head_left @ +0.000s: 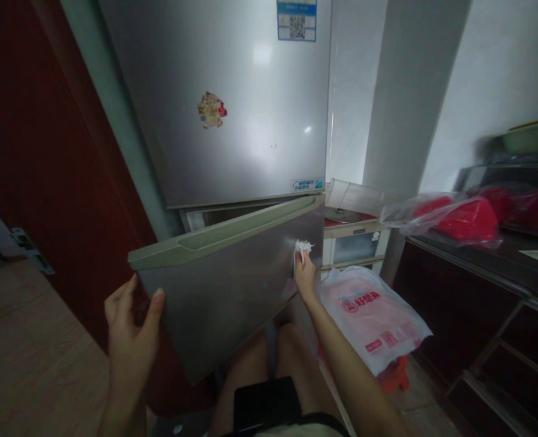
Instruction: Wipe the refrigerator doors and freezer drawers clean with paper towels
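Note:
The lower door [232, 279] of a silver refrigerator stands ajar, with a pale green recessed grip along its top. My left hand [135, 315] holds this refrigerator door at its free left edge, thumb on the front and fingers round the side. Near the hinge side, my right hand [305, 273] presses a crumpled white cloth or tissue [303, 246] against the door's front. Most of that white wad is covered by the fingers. Above, the upper refrigerator door [251, 73] is closed and carries a cartoon-like magnet or sticker [212, 110].
A white plastic bag [369, 309] with red print lies on an orange stool [396, 371] at right. Red items in clear plastic [469, 215] rest on a dark counter [455, 243]. A brown wooden door [68, 152] stands on the left. My knees are below the refrigerator door.

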{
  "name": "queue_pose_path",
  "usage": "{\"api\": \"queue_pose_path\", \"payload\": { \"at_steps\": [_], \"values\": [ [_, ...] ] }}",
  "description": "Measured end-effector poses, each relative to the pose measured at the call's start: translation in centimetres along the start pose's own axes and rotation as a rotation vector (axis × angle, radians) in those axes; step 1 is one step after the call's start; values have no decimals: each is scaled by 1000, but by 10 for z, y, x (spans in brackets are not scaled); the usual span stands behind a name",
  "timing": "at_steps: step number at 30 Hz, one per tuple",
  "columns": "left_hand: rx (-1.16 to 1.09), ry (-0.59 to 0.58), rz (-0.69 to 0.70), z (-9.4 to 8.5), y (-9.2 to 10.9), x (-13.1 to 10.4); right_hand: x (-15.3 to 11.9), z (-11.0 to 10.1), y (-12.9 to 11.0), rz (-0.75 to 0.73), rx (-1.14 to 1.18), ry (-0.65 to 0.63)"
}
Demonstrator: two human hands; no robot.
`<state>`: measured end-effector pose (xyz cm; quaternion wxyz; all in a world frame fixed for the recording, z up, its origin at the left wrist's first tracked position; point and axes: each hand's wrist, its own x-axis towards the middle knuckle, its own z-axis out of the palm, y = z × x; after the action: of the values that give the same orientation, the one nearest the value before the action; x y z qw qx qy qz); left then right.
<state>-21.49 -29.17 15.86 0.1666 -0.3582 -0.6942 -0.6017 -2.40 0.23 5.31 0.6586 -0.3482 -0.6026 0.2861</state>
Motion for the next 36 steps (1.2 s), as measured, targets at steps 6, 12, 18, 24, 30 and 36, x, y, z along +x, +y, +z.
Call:
{"api": "queue_pose_path", "payload": {
  "at_steps": [6, 12, 18, 24, 30, 36],
  "values": [
    [-14, 21, 5, 1, -2, -1, -63, -1, 53, 223, 11, 132],
    [-28, 13, -14, 2, 3, -1, -50, 10, 32, 232, 53, 143],
    [-17, 7, -1, 2, 1, 0, 2, 17, -26, 79, 89, 115],
    [-28, 19, 4, 1, 5, -2, 40, 22, -75, -78, 88, 56],
    [-29, 6, -15, 1, 4, -2, 26, 15, -64, -112, 32, -36],
    [-38, 20, 9, 2, -2, 0, -35, 5, 1, 39, 4, -5]
  ]
}}
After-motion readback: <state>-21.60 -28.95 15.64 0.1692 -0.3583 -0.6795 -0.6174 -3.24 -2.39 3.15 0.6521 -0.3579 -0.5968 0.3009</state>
